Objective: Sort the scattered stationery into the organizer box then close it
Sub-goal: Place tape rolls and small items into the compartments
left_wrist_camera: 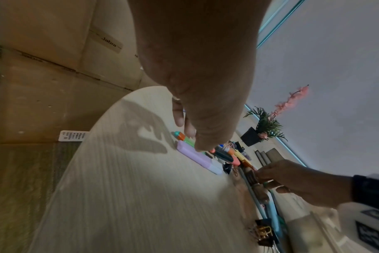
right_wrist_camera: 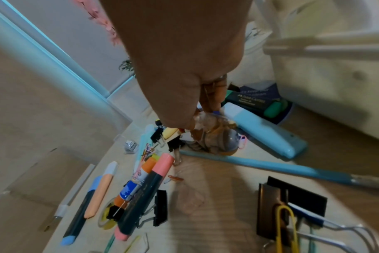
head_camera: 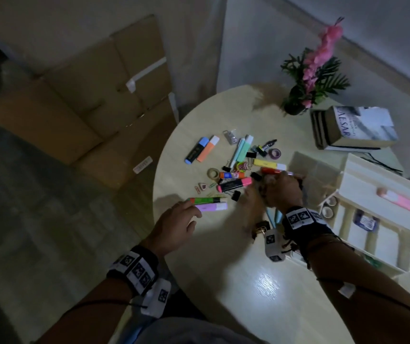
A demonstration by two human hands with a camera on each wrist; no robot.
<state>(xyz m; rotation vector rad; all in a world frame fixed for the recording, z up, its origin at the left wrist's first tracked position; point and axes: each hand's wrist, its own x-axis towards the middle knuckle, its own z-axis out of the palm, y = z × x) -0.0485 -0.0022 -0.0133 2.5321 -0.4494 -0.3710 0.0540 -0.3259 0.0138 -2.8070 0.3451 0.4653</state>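
Open organizer box (head_camera: 348,184) on the desk's (head_camera: 223,264) right holding a pink highlighter (head_camera: 402,201) and tape rolls (head_camera: 328,212), scattered stationery (head_camera: 233,167) left of it, left hand (head_camera: 174,224) with fingers relaxed beside a purple highlighter (head_camera: 211,207), right hand (head_camera: 282,192) blurred, grip unclear.

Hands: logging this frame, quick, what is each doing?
Left hand: open, fingers at the purple highlighter.
Right hand: blurred, cannot tell.
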